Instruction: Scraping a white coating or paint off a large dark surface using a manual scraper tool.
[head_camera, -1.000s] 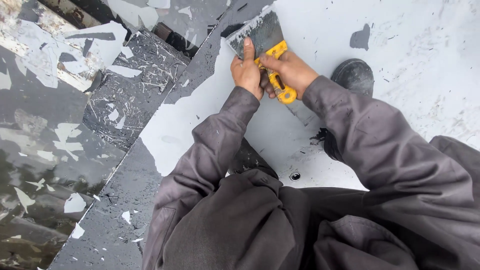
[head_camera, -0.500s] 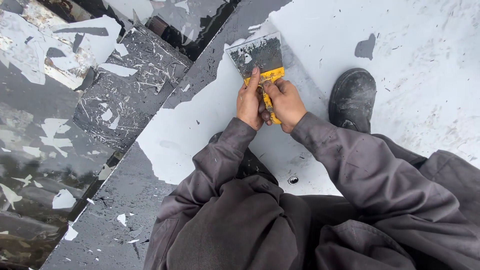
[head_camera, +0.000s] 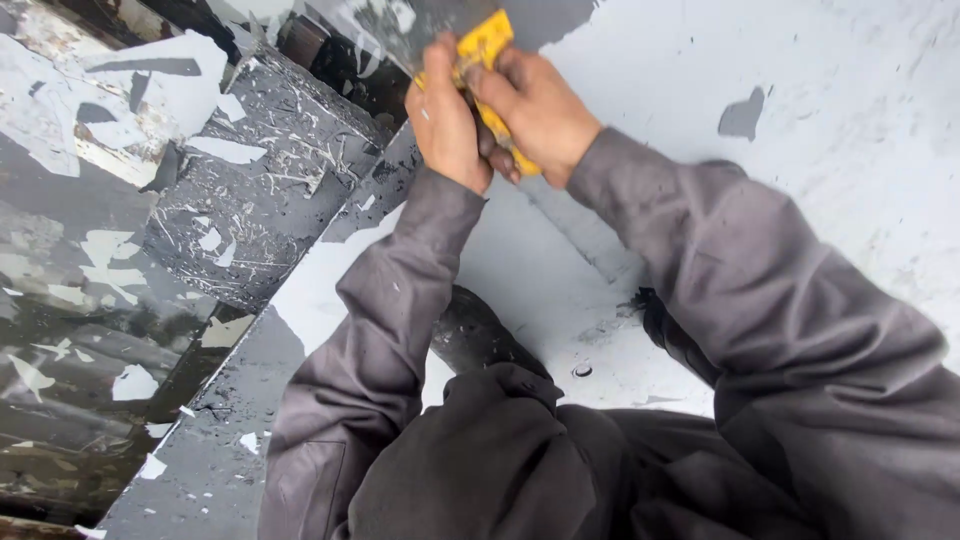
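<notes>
Both my hands grip one yellow-handled scraper (head_camera: 484, 48) near the top of the view. My left hand (head_camera: 446, 128) wraps the handle from the left, my right hand (head_camera: 538, 108) from the right. The scraper's wide grey metal blade (head_camera: 420, 22) lies flat on the white-painted metal surface (head_camera: 850, 180) and runs out of the top edge. Grey sleeves cover both arms. Bare dark metal shows where paint has come off along the surface's left edge.
A dark grey angled panel (head_camera: 255, 190) with scratches and paint flakes sits to the left, below the edge. A dark boot (head_camera: 480, 335) rests on the surface between my arms. Loose white paint chips (head_camera: 130, 380) litter the lower left.
My hands and the scraper have pushed forward, up and away along the white surface. The view has closed in; the boot at the right has left the view.
</notes>
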